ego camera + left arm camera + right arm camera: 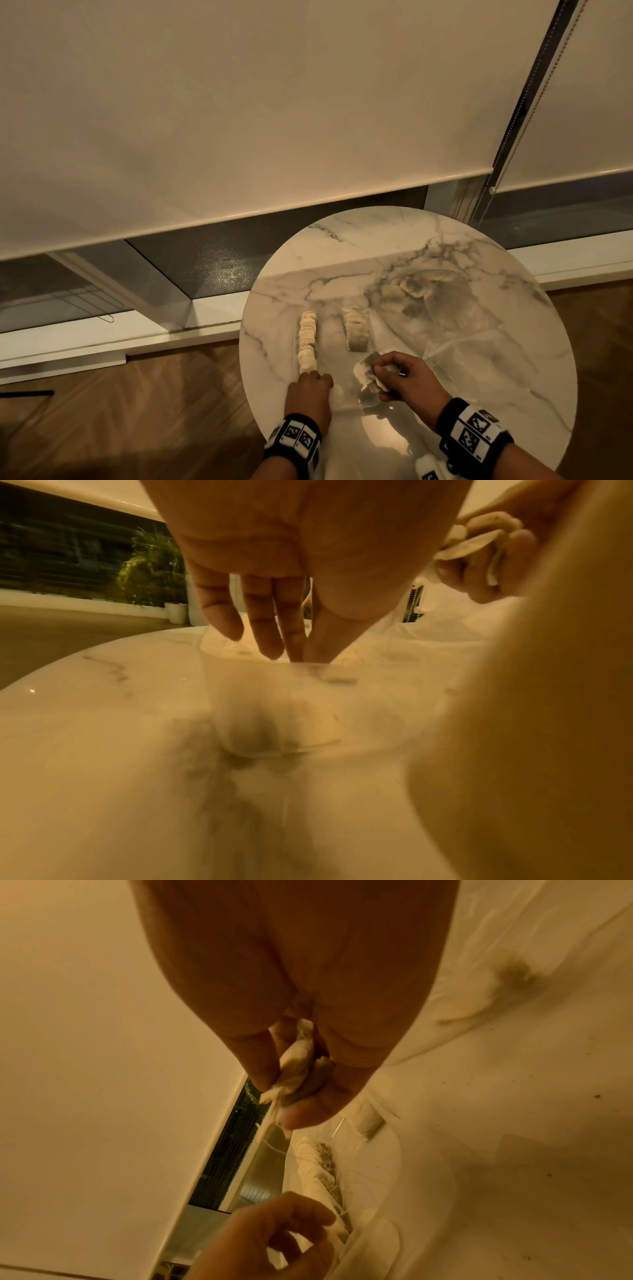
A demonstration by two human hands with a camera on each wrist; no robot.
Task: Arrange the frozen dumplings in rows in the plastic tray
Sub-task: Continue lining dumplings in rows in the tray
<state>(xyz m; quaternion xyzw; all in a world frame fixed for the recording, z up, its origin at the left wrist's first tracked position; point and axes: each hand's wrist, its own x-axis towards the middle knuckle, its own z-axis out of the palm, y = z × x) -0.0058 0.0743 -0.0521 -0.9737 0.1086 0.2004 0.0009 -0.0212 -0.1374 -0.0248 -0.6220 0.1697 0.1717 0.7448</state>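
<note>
Left hand [310, 387] at the near end of the left row of dumplings [307, 341], fingers straight down, tips touching the clear plastic tray [274, 710], gripping nothing. Right hand [404, 378] pinching a dumpling [298, 1066] between thumb and fingers, just near of the right row [357, 329]. Best set down upright, pleats up, snug against the last piece, with the tray steadied by the left. Pale, floury, crescent-shaped, darker filling showing through; two rows lined up inside the tray on the marble desk [513, 359], a loose dumpling [412, 287] farther right.
</note>
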